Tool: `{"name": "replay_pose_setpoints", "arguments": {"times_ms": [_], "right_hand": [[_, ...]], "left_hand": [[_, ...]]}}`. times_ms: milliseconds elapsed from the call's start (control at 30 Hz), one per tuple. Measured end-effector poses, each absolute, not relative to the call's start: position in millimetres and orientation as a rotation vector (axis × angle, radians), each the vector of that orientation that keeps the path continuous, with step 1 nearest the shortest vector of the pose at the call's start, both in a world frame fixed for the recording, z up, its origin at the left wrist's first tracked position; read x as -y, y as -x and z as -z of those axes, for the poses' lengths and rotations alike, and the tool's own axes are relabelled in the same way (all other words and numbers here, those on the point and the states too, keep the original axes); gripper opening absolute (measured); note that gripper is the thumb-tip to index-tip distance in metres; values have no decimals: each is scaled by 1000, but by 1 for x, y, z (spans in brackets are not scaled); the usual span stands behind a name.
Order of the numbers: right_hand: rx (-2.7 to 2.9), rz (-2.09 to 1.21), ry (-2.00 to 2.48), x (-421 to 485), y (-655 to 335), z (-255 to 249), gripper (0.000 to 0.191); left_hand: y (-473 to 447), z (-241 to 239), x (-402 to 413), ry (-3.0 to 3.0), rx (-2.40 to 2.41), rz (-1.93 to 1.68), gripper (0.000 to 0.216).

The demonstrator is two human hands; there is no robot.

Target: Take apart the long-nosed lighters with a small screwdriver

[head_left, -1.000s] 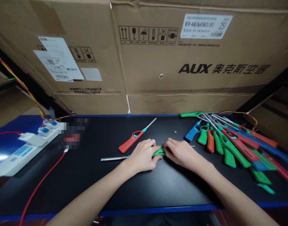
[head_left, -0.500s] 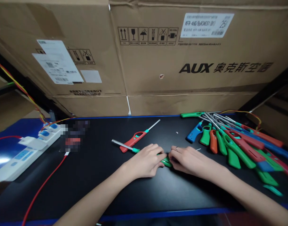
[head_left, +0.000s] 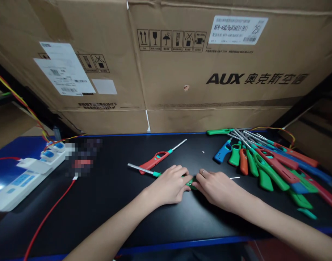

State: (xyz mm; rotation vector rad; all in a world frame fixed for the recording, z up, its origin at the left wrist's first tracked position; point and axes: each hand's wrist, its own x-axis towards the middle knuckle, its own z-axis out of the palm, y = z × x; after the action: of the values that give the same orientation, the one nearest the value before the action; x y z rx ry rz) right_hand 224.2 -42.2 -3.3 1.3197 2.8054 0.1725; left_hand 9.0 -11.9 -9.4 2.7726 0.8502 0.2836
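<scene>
A green long-reach lighter (head_left: 156,174) with a silver metal tube lies across the black tabletop, its tube pointing left. My left hand (head_left: 173,185) is closed over its handle and hides most of it. At the handle's right end, my right hand (head_left: 217,186) is closed with its fingertips against the lighter. A thin white stick (head_left: 235,177) pokes out behind the right hand and seems held in it; its front end is hidden by the fingers. Just behind the left hand lies a red lighter (head_left: 155,162), with the green one's tube crossing close to its handle.
Several blue, green, orange and red lighters (head_left: 266,161) are piled at the right. A small pale chip (head_left: 203,152) sits behind my hands. At the left are a white power strip (head_left: 32,177) and a red cable (head_left: 50,215). A large cardboard box (head_left: 166,72) stands behind.
The thin white stick has shifted right and shows more of its length behind my right hand. My right hand has turned slightly. The left hand stays on the green lighter.
</scene>
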Motion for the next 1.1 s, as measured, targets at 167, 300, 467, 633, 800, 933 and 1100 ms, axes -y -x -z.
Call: {"name": "replay_pose_setpoints", "arguments": {"times_ms": [167, 300, 467, 633, 800, 933, 1100], "right_hand": [[-2728, -107, -1268, 41, -219, 0, 18], [-2657, -43, -1361, 38, -215, -8, 25], [-2550, -12, -1476, 40, -205, -10, 22], [-2633, 75, -1472, 37, -207, -8, 15], [-2800, 146, -1182, 27, -221, -16, 8], [-2829, 154, -919, 22, -224, -24, 8], [-2802, 42, -897, 25, -222, -29, 9]], "left_hand": [[-7, 10, 12, -2789, -846, -299, 18], [-6, 10, 13, -2800, -833, -291, 17], [-6, 11, 13, -2813, -842, -303, 16], [-5, 11, 13, -2810, -836, -320, 12], [-5, 10, 14, -2811, -814, -308, 8], [-7, 12, 17, -2861, -767, -291, 10], [-8, 13, 19, -2929, -755, -282, 12]]}}
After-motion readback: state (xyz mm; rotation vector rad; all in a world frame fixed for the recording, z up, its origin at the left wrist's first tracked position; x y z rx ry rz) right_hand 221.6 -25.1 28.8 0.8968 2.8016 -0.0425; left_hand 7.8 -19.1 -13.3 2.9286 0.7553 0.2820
